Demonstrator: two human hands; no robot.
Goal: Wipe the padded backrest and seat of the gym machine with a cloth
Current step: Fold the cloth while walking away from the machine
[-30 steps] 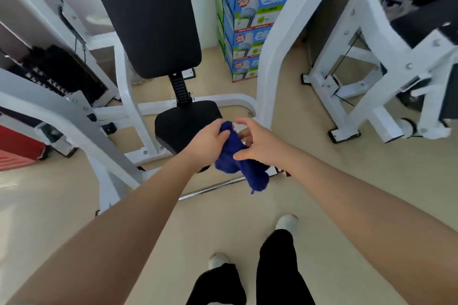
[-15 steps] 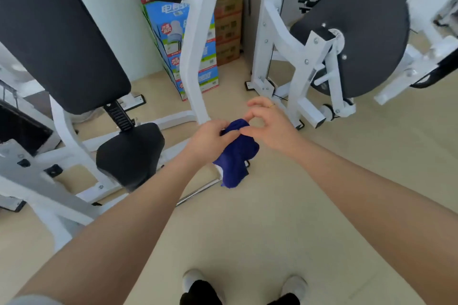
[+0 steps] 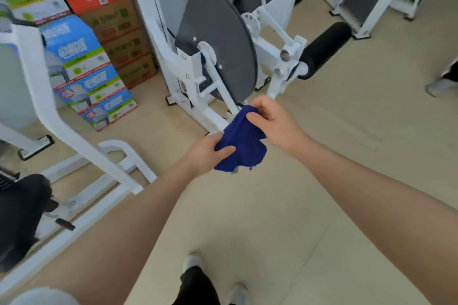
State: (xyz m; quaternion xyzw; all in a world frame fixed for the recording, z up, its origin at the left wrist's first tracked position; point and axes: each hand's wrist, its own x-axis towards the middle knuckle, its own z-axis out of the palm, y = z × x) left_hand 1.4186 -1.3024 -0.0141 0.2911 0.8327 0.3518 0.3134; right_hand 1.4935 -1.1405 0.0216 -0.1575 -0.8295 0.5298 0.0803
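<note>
A dark blue cloth point(image 3: 241, 141) hangs bunched between both hands above the beige floor. My left hand point(image 3: 207, 153) grips its lower left side. My right hand point(image 3: 271, 119) pinches its upper right edge. The black padded seat point(image 3: 18, 215) of the white-framed gym machine sits at the far left edge, well away from the cloth. Its padded backrest is out of view.
A second white machine with a large grey disc point(image 3: 220, 42) and a black foam roller point(image 3: 324, 48) stands just behind my hands. Stacked cartons point(image 3: 96, 62) line the wall at left. A white frame bar point(image 3: 47, 96) rises at left. My feet point(image 3: 193, 262) are below.
My view has swung right, so the seat slid to the left edge and the backrest left the frame. Both hands kept hold of the cloth and shifted their grip on it.
</note>
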